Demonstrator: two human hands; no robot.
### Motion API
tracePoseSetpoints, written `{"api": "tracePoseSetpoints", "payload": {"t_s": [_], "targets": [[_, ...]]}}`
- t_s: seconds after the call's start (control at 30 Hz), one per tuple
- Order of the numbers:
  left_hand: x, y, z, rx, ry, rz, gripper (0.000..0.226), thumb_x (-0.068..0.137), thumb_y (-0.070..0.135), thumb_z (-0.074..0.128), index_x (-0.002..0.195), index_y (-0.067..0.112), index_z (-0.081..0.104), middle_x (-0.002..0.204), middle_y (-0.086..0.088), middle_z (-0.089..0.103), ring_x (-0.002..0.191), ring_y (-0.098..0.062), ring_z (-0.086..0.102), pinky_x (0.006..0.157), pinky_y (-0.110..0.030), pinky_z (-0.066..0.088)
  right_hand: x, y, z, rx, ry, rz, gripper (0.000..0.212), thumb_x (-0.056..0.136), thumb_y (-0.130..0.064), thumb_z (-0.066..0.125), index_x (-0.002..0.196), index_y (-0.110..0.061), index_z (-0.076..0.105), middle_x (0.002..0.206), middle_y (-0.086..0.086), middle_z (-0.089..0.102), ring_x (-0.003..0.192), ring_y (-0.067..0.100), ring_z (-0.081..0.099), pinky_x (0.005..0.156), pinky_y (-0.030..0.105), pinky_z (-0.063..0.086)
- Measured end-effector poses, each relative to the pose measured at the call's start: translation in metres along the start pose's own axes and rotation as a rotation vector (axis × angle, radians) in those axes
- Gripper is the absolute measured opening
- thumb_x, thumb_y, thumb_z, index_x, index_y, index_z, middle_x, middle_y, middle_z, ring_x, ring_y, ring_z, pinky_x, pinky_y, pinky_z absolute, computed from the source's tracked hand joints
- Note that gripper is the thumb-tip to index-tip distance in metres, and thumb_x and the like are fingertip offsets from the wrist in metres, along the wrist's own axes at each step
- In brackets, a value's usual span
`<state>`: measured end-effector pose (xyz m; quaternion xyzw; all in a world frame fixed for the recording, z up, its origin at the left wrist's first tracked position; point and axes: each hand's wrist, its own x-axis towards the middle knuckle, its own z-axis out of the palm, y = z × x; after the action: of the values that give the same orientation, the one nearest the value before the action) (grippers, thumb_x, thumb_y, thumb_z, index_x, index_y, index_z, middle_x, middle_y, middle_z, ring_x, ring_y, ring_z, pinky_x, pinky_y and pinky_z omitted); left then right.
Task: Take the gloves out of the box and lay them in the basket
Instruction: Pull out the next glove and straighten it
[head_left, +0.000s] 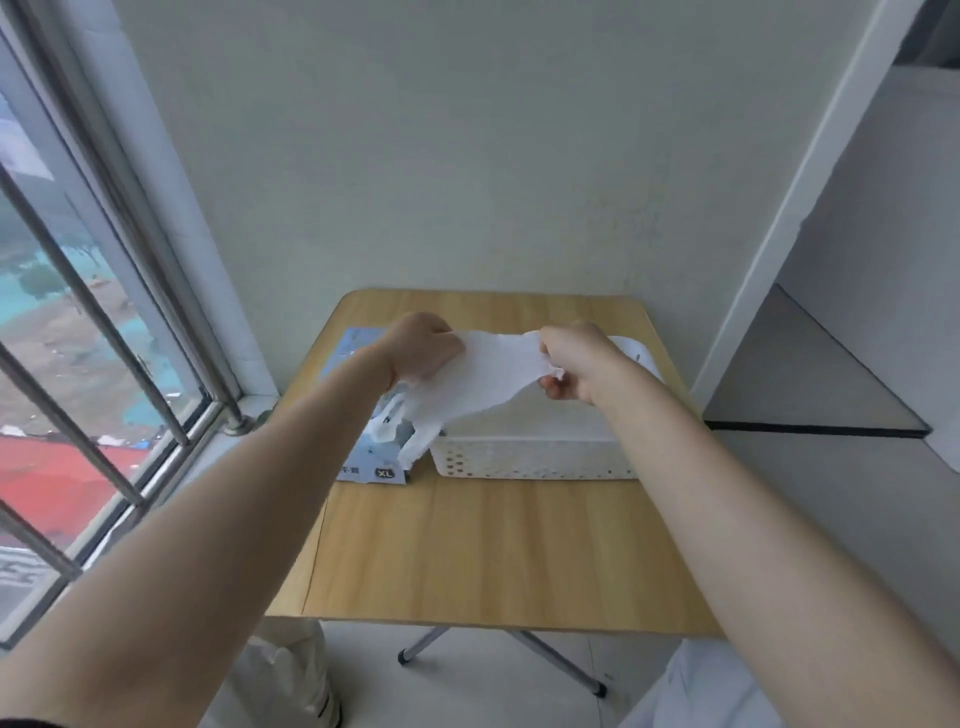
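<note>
A white glove (488, 379) is stretched in the air between my two hands, above the box and the basket. My left hand (423, 348) grips its left end and my right hand (576, 366) pinches its right end. The glove's fingers dangle down to the left, over the gap between box and basket. The light-blue glove box (371, 460), marked XL, lies on the table's left side, partly hidden by my left forearm. The white perforated basket (535, 457) stands right of the box; its inside is hidden by the glove and my right arm.
The small wooden folding table (467, 551) stands against a white wall. A barred window (104, 364) runs close along the left. A white shelf unit (857, 364) is at the right. My legs show under the table's front edge.
</note>
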<state>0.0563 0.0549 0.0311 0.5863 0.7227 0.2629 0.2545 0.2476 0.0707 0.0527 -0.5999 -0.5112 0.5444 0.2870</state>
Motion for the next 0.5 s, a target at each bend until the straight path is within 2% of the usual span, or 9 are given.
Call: {"api": "tracePoseSetpoints", "payload": {"t_s": [0.03,0.1,0.17,0.23,0.3,0.33,0.43,0.5], "targets": [[0.007,0.010,0.010,0.052,-0.013,0.012,0.015,0.090,0.022,0.054,0.085,0.015,0.067,0.083,-0.004,0.064,0.078,-0.025,0.058,0.066,-0.030,0.050,0.007,0.007,-0.011,-0.036,0.023,0.006,0.018,0.087,-0.003,0.038,0.086,-0.005,0.056,0.068,0.009,0.051,0.038,0.017,0.044,0.044,0.022,0.038],[0.015,0.020,0.023,0.138,-0.026,0.027,0.014,0.089,0.024,0.057,0.089,0.017,0.069,0.095,-0.006,0.067,0.087,-0.028,0.063,0.077,-0.037,0.055,0.018,0.016,-0.024,-0.131,0.062,-0.010,0.031,0.086,-0.006,0.038,0.109,-0.003,0.059,0.079,0.012,0.056,0.038,0.016,0.047,0.045,0.023,0.041],[0.021,0.030,0.036,0.194,-0.039,0.035,0.018,0.089,0.024,0.058,0.097,0.014,0.070,0.096,-0.007,0.066,0.087,-0.028,0.063,0.072,-0.033,0.053,0.026,0.025,-0.037,-0.236,0.107,-0.082,0.037,0.090,-0.010,0.038,0.124,-0.003,0.052,0.084,0.010,0.056,0.047,0.018,0.050,0.046,0.023,0.041],[0.026,0.037,0.049,0.263,-0.046,0.046,0.018,0.088,0.026,0.058,0.097,0.013,0.068,0.092,-0.005,0.065,0.080,-0.027,0.063,0.064,-0.028,0.050,0.029,0.034,-0.048,-0.391,0.151,-0.190,0.036,0.096,-0.015,0.038,0.129,-0.003,0.046,0.088,0.009,0.055,0.057,0.019,0.050,0.047,0.022,0.036],[0.030,0.043,0.062,0.358,-0.043,0.090,0.018,0.087,0.028,0.061,0.100,0.015,0.064,0.099,-0.004,0.063,0.086,-0.026,0.060,0.070,-0.032,0.053,0.032,0.043,-0.059,-0.575,0.201,-0.277,0.038,0.099,-0.015,0.038,0.133,0.002,0.040,0.102,0.011,0.057,0.070,0.021,0.050,0.049,0.025,0.033],[0.030,0.042,0.064,0.379,-0.025,0.104,0.021,0.087,0.030,0.063,0.104,0.018,0.063,0.102,-0.003,0.061,0.087,-0.026,0.059,0.073,-0.035,0.055,0.032,0.045,-0.059,-0.671,0.218,-0.311,0.040,0.099,-0.012,0.039,0.136,0.003,0.036,0.099,0.010,0.057,0.072,0.021,0.050,0.048,0.027,0.031],[0.029,0.041,0.071,0.484,0.107,0.180,0.027,0.085,0.031,0.065,0.109,0.021,0.059,0.104,-0.001,0.055,0.087,-0.025,0.056,0.072,-0.035,0.050,0.034,0.052,-0.058,-0.929,0.263,-0.384,0.049,0.094,0.001,0.041,0.141,0.000,0.028,0.077,0.002,0.048,0.058,0.016,0.045,0.043,0.027,0.026],[0.027,0.044,0.073,0.555,0.213,0.309,0.025,0.084,0.035,0.066,0.104,0.022,0.058,0.102,0.001,0.054,0.090,-0.023,0.056,0.069,-0.032,0.041,0.034,0.055,-0.058,-1.064,0.294,-0.441,0.051,0.091,0.004,0.044,0.140,-0.001,0.028,0.087,0.006,0.054,0.058,0.018,0.045,0.043,0.027,0.026]]}}
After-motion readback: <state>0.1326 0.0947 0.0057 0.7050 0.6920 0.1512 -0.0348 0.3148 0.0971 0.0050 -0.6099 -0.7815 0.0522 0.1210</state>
